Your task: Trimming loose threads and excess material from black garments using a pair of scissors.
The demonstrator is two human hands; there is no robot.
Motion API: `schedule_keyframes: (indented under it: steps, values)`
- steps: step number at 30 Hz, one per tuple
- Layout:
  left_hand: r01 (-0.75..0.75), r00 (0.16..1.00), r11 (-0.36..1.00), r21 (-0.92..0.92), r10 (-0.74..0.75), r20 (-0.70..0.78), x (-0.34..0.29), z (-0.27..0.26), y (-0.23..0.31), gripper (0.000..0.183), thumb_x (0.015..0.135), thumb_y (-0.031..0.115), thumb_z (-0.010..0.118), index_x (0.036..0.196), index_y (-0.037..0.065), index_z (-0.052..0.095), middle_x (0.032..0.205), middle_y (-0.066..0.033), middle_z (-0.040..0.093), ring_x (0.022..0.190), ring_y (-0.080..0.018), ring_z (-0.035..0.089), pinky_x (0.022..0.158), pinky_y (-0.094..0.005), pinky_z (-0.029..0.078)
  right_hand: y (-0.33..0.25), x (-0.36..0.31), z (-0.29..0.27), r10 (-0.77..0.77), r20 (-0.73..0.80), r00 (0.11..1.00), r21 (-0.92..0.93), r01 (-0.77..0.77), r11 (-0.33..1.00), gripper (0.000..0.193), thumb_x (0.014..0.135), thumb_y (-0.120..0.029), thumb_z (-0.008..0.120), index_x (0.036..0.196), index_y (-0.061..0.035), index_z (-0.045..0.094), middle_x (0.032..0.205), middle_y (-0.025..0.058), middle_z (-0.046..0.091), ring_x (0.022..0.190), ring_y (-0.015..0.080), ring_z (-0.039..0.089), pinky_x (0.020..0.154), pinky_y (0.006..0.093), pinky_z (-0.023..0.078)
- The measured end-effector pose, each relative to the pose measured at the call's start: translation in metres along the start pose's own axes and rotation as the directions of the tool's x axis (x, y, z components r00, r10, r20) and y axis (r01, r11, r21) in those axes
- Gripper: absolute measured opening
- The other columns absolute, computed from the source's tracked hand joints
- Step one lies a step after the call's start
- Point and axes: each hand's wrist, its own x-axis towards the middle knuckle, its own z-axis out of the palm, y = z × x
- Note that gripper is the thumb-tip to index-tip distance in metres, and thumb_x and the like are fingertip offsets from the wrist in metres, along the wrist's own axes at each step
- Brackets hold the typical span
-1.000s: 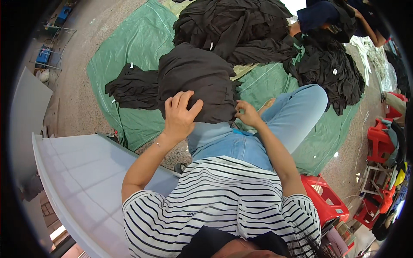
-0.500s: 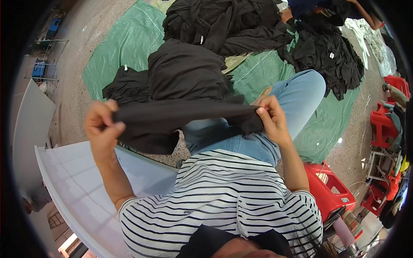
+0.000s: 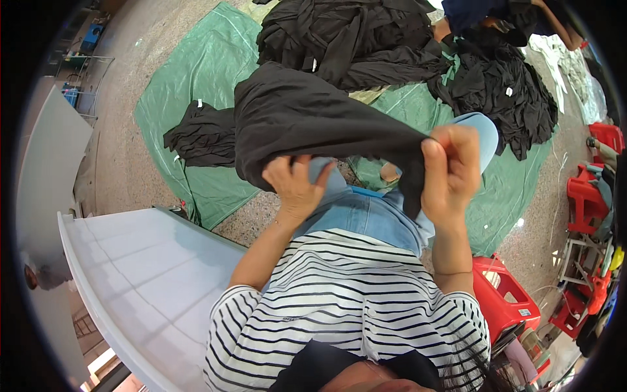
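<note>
I see bright, even daylight with soft shadows. Fisheye distortion bends edges toward a black rim. Focus is sharp centrally, with slight peripheral blur.

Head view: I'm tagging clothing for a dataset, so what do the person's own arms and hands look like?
Both forearms are bare below short black-and-white striped sleeves. The left hand and right hand wear no gloves; no rings or watch show.

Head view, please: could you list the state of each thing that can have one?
Black garment: lifted above the lap, bunched, gripped by both hands.
Left hand: closed on the garment's underside.
Right hand: pinching the garment's edge.
Green tarp: spread flat on the floor.
Black clothes pile: heaped, loose.
Small dark garment: crumpled on the tarp.
Red stool: upright.
</note>
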Motion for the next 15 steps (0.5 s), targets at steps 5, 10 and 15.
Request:
schedule_keyframes:
  steps: [5, 10, 15]
  values:
    - [-0.011, 0.995, 0.99, -0.142, -0.003, -0.101, 0.024, -0.025, -0.017, 0.032, 0.06, 0.002, 0.061, 0.092, 0.001, 0.064, 0.111, -0.019, 0.052, 0.101, -0.0386, 0.046, 0.09, -0.0463, 0.037, -0.032, -0.001, -0.016, -0.186, 0.027, 0.982, 0.193, 0.177, 0.965, 0.016, 0.085, 0.01, 0.057, 0.096, 0.0023, 0.048, 0.08, 0.0084, 0.051, 0.06, 0.0129, 0.045, 0.058, 0.0252, 0.04]
    - [0.39, 0.917, 0.73, -0.561, -0.362, 0.167, 0.037, -0.119, -0.022, 0.023, 0.064, 0.0, 0.054, 0.086, -0.003, 0.062, 0.073, -0.0089, 0.06, 0.062, -0.0207, 0.056, 0.064, -0.0255, 0.045, -0.036, 0.001, -0.026, -0.145, -0.032, 0.989, 0.23, 0.148, 0.962, 0.021, 0.086, 0.01, 0.058, 0.099, 0.0022, 0.045, 0.078, 0.0074, 0.05, 0.06, 0.0142, 0.046, 0.054, 0.0267, 0.04]
    - [0.253, 0.768, 0.117, -0.96, 0.579, 0.273, 0.113, -0.234, -0.038, 0.022, 0.064, 0.011, 0.071, 0.059, -0.001, 0.052, 0.053, -0.0143, 0.056, 0.035, -0.0218, 0.047, 0.033, -0.0304, 0.036, -0.059, 0.02, -0.015, -0.255, -0.074, 0.964, 0.3, 0.265, 0.916, 0.019, 0.08, 0.01, 0.067, 0.092, 0.0025, 0.054, 0.078, 0.0078, 0.056, 0.059, 0.0144, 0.051, 0.053, 0.0255, 0.041]
